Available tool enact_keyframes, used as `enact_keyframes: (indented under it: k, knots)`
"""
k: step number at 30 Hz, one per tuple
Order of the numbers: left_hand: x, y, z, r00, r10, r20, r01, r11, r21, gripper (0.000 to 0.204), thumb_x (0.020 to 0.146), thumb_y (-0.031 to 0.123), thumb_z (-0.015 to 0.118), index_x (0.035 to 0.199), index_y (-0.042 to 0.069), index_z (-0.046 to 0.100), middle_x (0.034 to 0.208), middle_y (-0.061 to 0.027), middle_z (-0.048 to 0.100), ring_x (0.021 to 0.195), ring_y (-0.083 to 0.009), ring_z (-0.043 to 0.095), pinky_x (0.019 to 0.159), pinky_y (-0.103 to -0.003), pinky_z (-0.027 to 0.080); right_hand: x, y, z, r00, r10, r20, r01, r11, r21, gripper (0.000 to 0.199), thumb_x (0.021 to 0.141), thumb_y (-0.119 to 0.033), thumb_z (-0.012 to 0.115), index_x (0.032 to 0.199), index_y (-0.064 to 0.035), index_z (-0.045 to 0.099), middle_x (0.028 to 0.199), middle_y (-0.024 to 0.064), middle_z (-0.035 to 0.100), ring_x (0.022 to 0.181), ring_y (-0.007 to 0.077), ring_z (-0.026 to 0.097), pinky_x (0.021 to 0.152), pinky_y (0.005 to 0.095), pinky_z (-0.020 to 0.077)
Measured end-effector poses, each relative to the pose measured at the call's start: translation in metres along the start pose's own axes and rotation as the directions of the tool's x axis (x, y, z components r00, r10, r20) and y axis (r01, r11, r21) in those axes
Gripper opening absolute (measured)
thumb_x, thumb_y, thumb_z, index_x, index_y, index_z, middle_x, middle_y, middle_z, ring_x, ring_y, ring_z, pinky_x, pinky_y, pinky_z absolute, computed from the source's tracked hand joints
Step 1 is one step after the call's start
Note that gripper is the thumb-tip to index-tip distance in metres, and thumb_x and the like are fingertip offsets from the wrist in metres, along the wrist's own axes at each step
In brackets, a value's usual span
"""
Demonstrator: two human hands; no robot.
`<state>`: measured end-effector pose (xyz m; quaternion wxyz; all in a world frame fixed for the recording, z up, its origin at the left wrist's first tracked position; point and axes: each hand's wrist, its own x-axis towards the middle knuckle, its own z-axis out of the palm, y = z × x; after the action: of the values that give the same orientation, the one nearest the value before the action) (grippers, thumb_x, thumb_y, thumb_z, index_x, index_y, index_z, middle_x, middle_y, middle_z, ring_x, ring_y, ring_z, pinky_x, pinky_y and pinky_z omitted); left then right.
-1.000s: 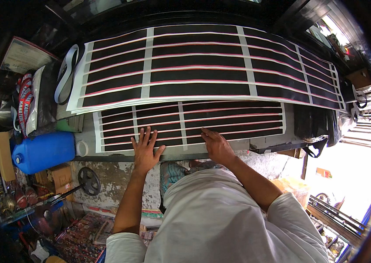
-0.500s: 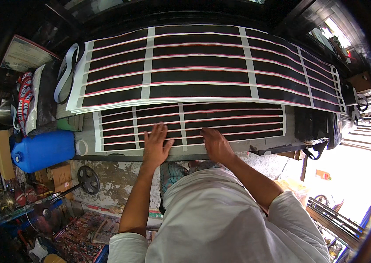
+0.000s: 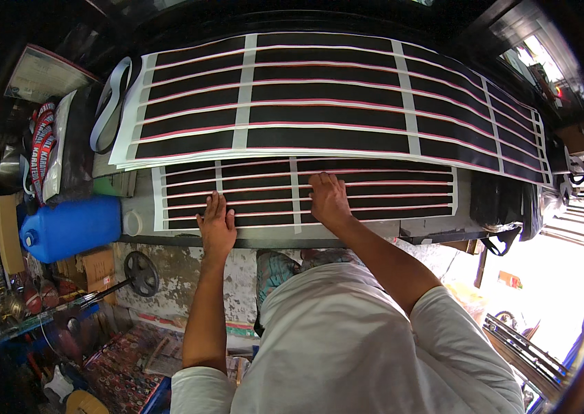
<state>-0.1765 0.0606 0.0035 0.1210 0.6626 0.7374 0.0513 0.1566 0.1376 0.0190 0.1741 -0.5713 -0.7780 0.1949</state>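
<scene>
A small sheet [image 3: 388, 186] of black strips edged in white and red lies flat on a grey workbench [image 3: 141, 200]. My left hand [image 3: 217, 224] rests palm down on its near left part, fingers together. My right hand [image 3: 328, 198] presses flat on its middle, beside a white cross band. A much larger sheet [image 3: 333, 103] of the same black strips lies behind, its front edge overlapping the small sheet's far edge. Neither hand grips anything.
A blue plastic jerrycan [image 3: 71, 228] lies at the bench's left end, with bags and a white strap [image 3: 109, 103] behind it. A black bag [image 3: 502, 203] sits at the right end. A small wheel on a rod [image 3: 141, 272] and clutter lie on the floor at lower left.
My left hand has slid a little to the right along the small sheet and its fingers have closed together. My right hand stays flat in nearly the same spot.
</scene>
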Motion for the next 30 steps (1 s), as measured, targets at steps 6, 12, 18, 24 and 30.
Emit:
enact_keyframes:
  k: [6,12,18,24,30]
  knots:
    - [0.0,0.0,0.002,0.999,-0.03,0.024,0.03,0.999,-0.02,0.056,0.118,0.038,0.047,0.168,0.014,0.045,0.178,-0.0079,0.037,0.165,-0.0304,0.031,0.128,-0.074,0.022,0.004,-0.005,-0.003,0.993,0.028,0.112,-0.016,0.994,-0.105,0.033,0.086,-0.009,0.081,0.113,-0.0059,0.064,0.116,0.0164,0.062,0.116,0.0368,0.06,0.094,0.0544,0.046]
    - [0.0,-0.001,0.001,1.0,-0.015,0.019,0.016,1.0,-0.027,0.056,0.118,0.039,0.047,0.168,0.013,0.045,0.178,-0.0087,0.036,0.165,-0.0322,0.031,0.127,-0.076,0.022,0.005,-0.009,0.003,0.993,0.097,0.069,-0.092,0.993,-0.071,0.034,0.094,-0.023,0.077,0.116,0.0018,0.069,0.13,0.0253,0.06,0.122,0.0395,0.056,0.098,0.0577,0.0443]
    - [-0.001,-0.003,0.002,0.999,-0.019,0.029,0.019,1.0,-0.012,0.054,0.118,0.039,0.047,0.168,0.016,0.046,0.178,-0.0058,0.035,0.165,-0.0298,0.031,0.127,-0.077,0.02,0.011,-0.009,0.008,0.983,0.164,0.083,-0.156,0.983,-0.096,0.033,0.095,-0.025,0.078,0.115,0.0013,0.072,0.132,0.0239,0.06,0.122,0.0378,0.055,0.099,0.0582,0.0439]
    - [0.0,-0.004,-0.001,0.997,-0.045,0.07,0.046,0.999,-0.023,0.053,0.118,0.038,0.049,0.168,0.021,0.046,0.179,-0.0028,0.034,0.166,-0.0275,0.03,0.128,-0.078,0.016,0.015,-0.015,-0.001,0.966,0.222,0.129,-0.216,0.975,-0.061,0.031,0.092,-0.022,0.079,0.111,0.0011,0.074,0.13,0.0225,0.062,0.122,0.0372,0.056,0.099,0.0578,0.0439]
    - [0.002,-0.002,-0.006,0.991,-0.069,0.111,0.07,0.998,-0.001,0.053,0.118,0.04,0.047,0.169,0.024,0.044,0.18,-0.0004,0.031,0.166,-0.0256,0.028,0.129,-0.077,0.015,0.017,-0.014,-0.001,0.965,0.223,0.139,-0.215,0.974,-0.07,0.027,0.091,-0.019,0.077,0.11,0.0008,0.074,0.129,0.0225,0.062,0.122,0.0369,0.056,0.1,0.0586,0.0442]
